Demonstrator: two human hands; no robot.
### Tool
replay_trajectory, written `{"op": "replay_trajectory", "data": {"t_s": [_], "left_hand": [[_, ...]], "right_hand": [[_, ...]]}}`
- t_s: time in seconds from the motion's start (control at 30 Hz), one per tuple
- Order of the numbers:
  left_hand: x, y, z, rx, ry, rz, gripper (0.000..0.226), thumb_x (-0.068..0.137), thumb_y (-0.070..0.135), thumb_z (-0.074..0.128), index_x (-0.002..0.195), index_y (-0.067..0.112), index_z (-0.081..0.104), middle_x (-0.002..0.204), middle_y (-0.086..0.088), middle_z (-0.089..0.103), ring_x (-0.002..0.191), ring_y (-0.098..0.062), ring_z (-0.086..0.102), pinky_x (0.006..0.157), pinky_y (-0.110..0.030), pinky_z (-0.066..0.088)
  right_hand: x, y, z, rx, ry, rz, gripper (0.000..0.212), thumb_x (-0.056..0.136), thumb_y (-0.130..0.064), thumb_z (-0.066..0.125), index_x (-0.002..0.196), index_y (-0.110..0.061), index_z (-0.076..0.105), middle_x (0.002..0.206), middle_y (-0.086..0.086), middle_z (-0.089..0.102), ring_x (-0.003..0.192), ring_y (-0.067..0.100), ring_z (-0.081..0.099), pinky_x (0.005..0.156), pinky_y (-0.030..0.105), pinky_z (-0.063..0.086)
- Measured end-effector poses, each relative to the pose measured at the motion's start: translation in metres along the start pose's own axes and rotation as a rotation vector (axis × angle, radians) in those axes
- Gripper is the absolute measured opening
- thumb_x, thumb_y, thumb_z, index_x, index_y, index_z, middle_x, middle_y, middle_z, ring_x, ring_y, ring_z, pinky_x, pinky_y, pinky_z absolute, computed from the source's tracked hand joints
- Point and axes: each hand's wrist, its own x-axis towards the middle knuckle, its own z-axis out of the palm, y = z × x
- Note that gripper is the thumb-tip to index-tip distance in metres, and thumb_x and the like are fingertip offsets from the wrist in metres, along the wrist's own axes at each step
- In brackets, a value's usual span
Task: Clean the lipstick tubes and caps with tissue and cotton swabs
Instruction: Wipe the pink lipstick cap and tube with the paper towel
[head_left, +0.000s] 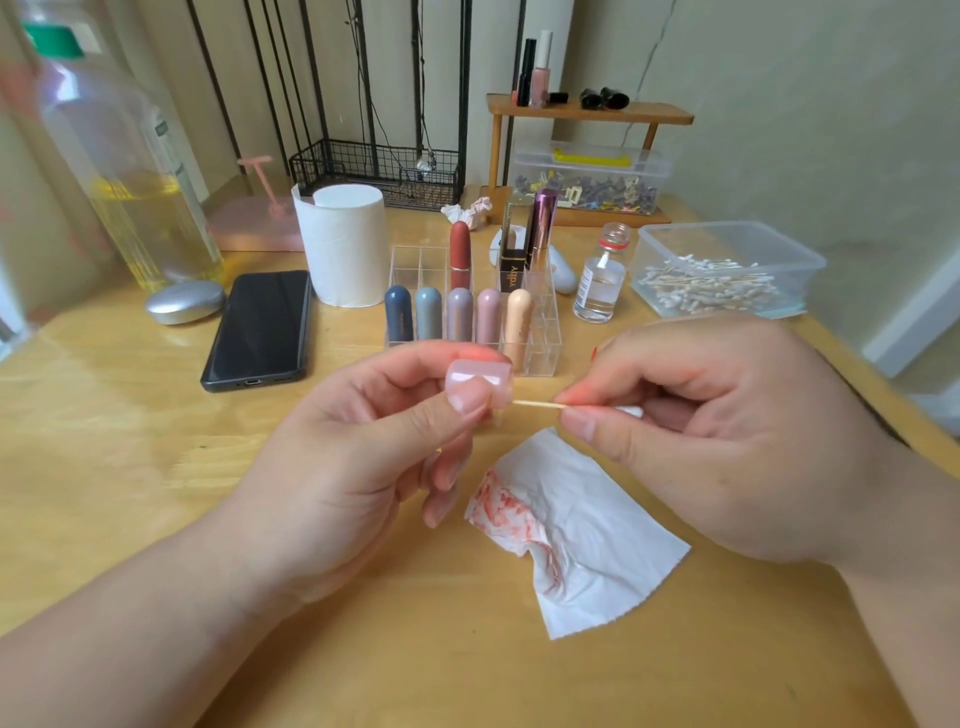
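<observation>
My left hand (363, 452) pinches a pale pink lipstick cap (480, 383) between thumb and fingers, its mouth turned right. My right hand (717, 441) pinches a wooden cotton swab (537, 404) whose far tip goes into the cap's mouth; its other white tip shows inside my palm. A tissue sheet (576, 540) smeared red lies on the table under both hands. Behind stands a clear acrylic organizer (540, 332) with several pastel lipstick tubes (460, 314), a red one (460, 248) and a purple one (543, 228).
A tissue roll (345, 244), black phone (262, 327) and silver case (185, 302) lie at the left, with a big oil bottle (130, 171) near the camera. A small glass bottle (602, 275) and a swab box (727, 270) stand right. Crumpled tissue (467, 210) lies behind.
</observation>
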Motion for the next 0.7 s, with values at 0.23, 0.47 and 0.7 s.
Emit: {"op": "replay_trajectory", "data": {"t_s": [0.23,0.47,0.7], "left_hand": [[-0.0005,0.001,0.0019,0.014,-0.04,-0.006,0.029,0.08,0.026,0.075,0.103,0.009,0.074,0.082,-0.005,0.063,0.055,-0.016,0.044,0.044,-0.025,0.041],[-0.002,0.0005,0.0028,0.056,-0.012,0.012,0.029,0.079,0.024,0.07,0.103,0.009,0.075,0.081,-0.021,0.053,0.054,-0.018,0.043,0.044,-0.026,0.041],[-0.0019,0.0002,0.0045,0.099,-0.017,0.067,0.027,0.08,0.013,0.079,0.107,0.017,0.074,0.083,-0.011,0.06,0.054,-0.018,0.044,0.044,-0.029,0.042]], "right_hand": [[0.0009,-0.0027,0.0001,-0.014,0.076,-0.028,0.008,0.087,-0.013,0.069,0.08,-0.014,0.073,0.061,-0.001,0.059,0.052,0.015,0.051,0.048,0.022,0.038],[0.0011,0.0026,0.0032,0.012,0.144,0.078,0.008,0.083,-0.017,0.071,0.075,-0.019,0.071,0.058,-0.001,0.059,0.047,0.005,0.044,0.048,0.013,0.034],[0.0023,0.0051,0.0017,0.111,0.007,0.146,0.008,0.079,-0.016,0.071,0.072,-0.014,0.071,0.059,-0.001,0.059,0.053,0.012,0.048,0.05,0.021,0.038]]}}
